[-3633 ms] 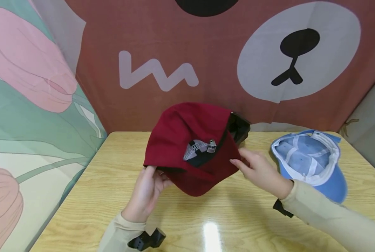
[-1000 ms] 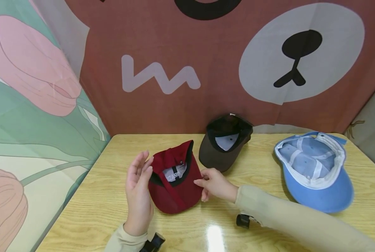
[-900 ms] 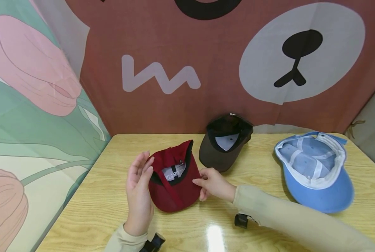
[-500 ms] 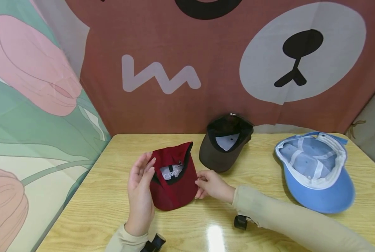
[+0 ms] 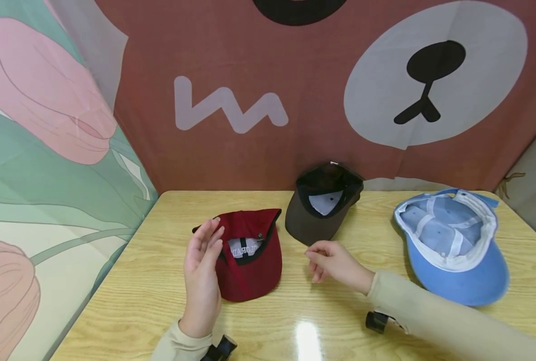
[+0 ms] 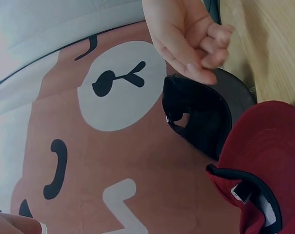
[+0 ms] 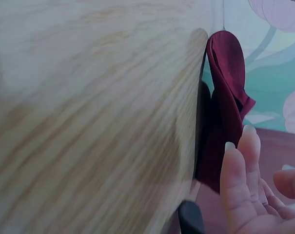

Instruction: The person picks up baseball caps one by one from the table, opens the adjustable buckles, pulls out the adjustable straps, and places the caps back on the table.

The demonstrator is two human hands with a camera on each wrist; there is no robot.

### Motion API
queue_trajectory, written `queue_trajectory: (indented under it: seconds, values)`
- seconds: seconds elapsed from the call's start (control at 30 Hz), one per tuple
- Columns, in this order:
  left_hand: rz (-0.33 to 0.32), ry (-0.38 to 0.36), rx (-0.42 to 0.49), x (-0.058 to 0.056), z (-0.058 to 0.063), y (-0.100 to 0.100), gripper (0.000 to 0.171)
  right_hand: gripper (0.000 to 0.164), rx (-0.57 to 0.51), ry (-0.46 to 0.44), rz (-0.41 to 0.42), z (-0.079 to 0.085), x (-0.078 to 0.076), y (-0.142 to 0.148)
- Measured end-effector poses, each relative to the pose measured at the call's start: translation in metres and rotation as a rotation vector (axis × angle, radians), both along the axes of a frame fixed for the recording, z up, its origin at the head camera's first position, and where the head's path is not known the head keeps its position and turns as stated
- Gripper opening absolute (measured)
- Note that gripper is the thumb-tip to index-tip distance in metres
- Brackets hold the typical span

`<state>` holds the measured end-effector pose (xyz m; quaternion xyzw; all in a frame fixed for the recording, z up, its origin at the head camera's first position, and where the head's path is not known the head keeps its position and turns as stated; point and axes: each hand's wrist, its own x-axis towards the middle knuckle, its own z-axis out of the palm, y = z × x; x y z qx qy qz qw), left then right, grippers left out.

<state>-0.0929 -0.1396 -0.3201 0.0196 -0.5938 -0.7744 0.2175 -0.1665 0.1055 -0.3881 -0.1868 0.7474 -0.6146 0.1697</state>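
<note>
One red cap now apart from right hand, left hand beside it, each grip loose, empty

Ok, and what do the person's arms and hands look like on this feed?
The left sleeve and right sleeve are long, plain and beige. A small black left wrist device and black right wrist device sit at the cuffs. The left fingers and right fingers are gloveless.

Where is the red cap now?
In the head view, the red cap lies left of centre on the table, beside the left hand, left of the brown cap.
</note>
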Motion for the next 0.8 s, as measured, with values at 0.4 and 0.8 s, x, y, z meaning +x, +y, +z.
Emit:
queue_trajectory:
  seconds: [0.4, 0.8]
  values:
    - [-0.008, 0.008, 0.003, 0.0, -0.001, 0.0, 0.038, 0.031, 0.043, -0.01, -0.087, 0.012, 0.001, 0.024]
    - [-0.018, 0.026, -0.014, 0.002, -0.004, 0.001, 0.034, 0.037, 0.114, -0.045, -0.154, 0.011, -0.005, 0.032]
